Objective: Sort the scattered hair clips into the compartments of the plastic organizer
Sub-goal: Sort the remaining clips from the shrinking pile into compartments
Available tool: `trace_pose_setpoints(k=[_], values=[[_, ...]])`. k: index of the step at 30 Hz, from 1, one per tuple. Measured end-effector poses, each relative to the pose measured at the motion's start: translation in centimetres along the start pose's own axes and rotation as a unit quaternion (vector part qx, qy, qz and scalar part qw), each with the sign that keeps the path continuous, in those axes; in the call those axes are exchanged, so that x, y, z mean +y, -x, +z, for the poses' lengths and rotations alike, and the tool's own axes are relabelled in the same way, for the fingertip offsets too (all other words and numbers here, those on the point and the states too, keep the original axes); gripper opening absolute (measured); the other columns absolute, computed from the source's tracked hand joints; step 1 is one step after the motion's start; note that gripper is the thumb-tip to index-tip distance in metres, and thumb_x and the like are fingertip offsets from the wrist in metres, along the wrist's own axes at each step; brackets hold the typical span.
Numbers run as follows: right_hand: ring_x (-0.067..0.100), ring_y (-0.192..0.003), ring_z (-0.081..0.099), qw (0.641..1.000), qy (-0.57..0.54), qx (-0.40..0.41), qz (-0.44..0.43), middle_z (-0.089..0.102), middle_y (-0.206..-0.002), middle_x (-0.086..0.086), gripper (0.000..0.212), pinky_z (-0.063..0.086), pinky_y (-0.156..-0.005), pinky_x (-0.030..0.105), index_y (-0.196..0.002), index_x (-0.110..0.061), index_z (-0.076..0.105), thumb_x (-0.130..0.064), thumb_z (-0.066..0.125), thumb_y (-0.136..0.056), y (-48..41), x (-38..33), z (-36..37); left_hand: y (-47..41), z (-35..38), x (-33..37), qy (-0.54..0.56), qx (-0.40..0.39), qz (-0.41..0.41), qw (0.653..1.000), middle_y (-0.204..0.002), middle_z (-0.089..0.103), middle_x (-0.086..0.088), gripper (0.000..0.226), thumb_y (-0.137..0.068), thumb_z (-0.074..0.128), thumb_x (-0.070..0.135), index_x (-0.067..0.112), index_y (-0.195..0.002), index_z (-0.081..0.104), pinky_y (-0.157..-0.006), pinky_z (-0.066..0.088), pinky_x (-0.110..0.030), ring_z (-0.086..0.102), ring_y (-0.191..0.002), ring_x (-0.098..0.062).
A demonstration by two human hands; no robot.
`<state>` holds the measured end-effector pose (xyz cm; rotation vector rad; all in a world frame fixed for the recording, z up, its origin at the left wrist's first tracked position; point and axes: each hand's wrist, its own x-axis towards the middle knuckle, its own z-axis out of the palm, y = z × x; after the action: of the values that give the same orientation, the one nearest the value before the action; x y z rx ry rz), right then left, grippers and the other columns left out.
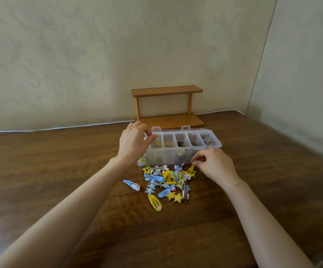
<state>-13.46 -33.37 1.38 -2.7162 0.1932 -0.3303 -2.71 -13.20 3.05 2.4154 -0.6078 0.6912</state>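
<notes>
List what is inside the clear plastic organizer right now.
The organizer holds yellow clips in the left compartments and dark and grey clips toward the right. The left hand covers its leftmost end, so what lies there is hidden.

1 clear plastic organizer [178,154] with 5 compartments visible in its near row. 1 wooden shelf [167,106] with 2 tiers. 2 hands: left hand [134,142], right hand [213,166]. 1 pile of hair clips [168,182], too tangled to count, including 2 solid yellow stars [174,196].
</notes>
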Motion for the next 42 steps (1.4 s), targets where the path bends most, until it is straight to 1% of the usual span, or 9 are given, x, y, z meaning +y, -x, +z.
trace_pose_setpoints(k=[4,9,15,21,27,29,34,38,42], values=[[0.008,-0.098,0.057,1.0,0.003,-0.013,-0.004,0.066,-0.109,-0.01,0.018,0.04,-0.071,0.023,-0.105,-0.033,0.068,-0.026,0.057,-0.093,0.0,0.2,-0.3,1.0,-0.5,0.2,0.002,0.018,0.029,0.999,-0.092,0.059,0.0,0.019,-0.086,0.062,0.033,0.014,-0.085,0.062,-0.069,0.039,-0.027,0.051,-0.088,-0.016],[0.006,-0.093,0.052,0.998,0.016,-0.06,-0.016,0.064,-0.111,-0.007,0.025,0.043,-0.073,0.024,-0.112,-0.033,0.065,-0.022,0.06,-0.09,0.0,0.2,0.2,3.4,-1.1,1.0,0.015,0.033,0.113,0.993,-0.087,0.057,0.006,0.008,-0.085,0.064,0.023,0.015,-0.084,0.06,-0.068,0.036,-0.024,0.046,-0.082,-0.01],[0.012,-0.104,0.057,0.998,0.031,-0.048,0.005,0.063,-0.111,-0.005,0.026,0.048,-0.077,0.029,-0.105,-0.032,0.066,-0.012,0.058,-0.09,0.3,0.1,0.1,5.7,-0.1,1.8,0.026,-0.066,0.164,0.984,-0.089,0.058,0.008,0.007,-0.086,0.062,0.024,0.018,-0.09,0.062,-0.071,0.042,-0.023,0.05,-0.083,-0.01],[0.008,-0.088,0.055,0.998,0.011,-0.048,0.035,0.063,-0.095,-0.007,0.008,0.042,-0.069,0.026,-0.089,-0.027,0.065,-0.022,0.069,-0.084,0.2,0.2,-0.2,6.6,0.2,2.0,0.056,-0.096,0.145,0.983,-0.094,0.06,0.008,0.008,-0.086,0.062,0.021,0.019,-0.094,0.062,-0.074,0.047,-0.026,0.051,-0.089,-0.008],[0.007,-0.084,0.055,0.995,-0.057,-0.078,0.032,0.061,-0.094,-0.008,0.004,0.046,-0.072,0.027,-0.087,-0.026,0.065,-0.021,0.065,-0.087,0.1,0.0,-0.2,7.0,0.2,1.8,0.029,-0.195,0.156,0.968,-0.112,0.058,0.011,0.026,-0.09,0.056,0.029,0.026,-0.115,0.059,-0.086,0.039,-0.024,0.043,-0.105,-0.008],[0.008,-0.078,0.058,0.991,-0.106,-0.077,0.031,0.063,-0.094,-0.005,0.006,0.05,-0.074,0.029,-0.087,-0.024,0.065,-0.019,0.064,-0.088,0.1,0.0,-0.2,7.0,0.1,1.8,0.024,-0.216,0.148,0.965,-0.111,0.058,0.011,0.027,-0.091,0.054,0.03,0.027,-0.118,0.058,-0.088,0.038,-0.024,0.043,-0.105,-0.007],[0.011,-0.077,0.062,0.966,-0.24,-0.092,-0.013,0.067,-0.085,-0.003,0.011,0.047,-0.064,0.022,-0.084,-0.02,0.066,-0.009,0.065,-0.086,0.3,-0.7,-0.3,6.9,0.0,2.2,0.058,-0.135,0.147,0.978,-0.096,0.06,0.012,0.016,-0.087,0.059,0.03,0.022,-0.102,0.06,-0.076,0.046,-0.025,0.05,-0.09,-0.006],[0.007,-0.072,0.06,0.961,-0.251,-0.104,-0.048,0.065,-0.081,-0.005,0.015,0.045,-0.064,0.022,-0.081,-0.023,0.065,-0.009,0.066,-0.085,0.4,-1.1,-0.2,6.8,-0.2,2.4,0.07,-0.066,0.117,0.988,-0.087,0.055,0.012,0.018,-0.084,0.064,0.028,0.021,-0.095,0.053,-0.066,0.045,-0.02,0.052,-0.078,-0.006],[0.003,-0.071,0.058,0.957,-0.26,-0.111,-0.066,0.064,-0.081,-0.007,0.015,0.044,-0.064,0.021,-0.081,-0.024,0.065,-0.009,0.066,-0.085,0.5,-1.3,-0.1,6.8,-0.5,2.3,0.06,-0.042,0.174,0.982,-0.084,0.059,0.008,0.009,-0.084,0.065,0.02,0.018,-0.091,0.059,-0.065,0.045,-0.022,0.052,-0.074,-0.007]])
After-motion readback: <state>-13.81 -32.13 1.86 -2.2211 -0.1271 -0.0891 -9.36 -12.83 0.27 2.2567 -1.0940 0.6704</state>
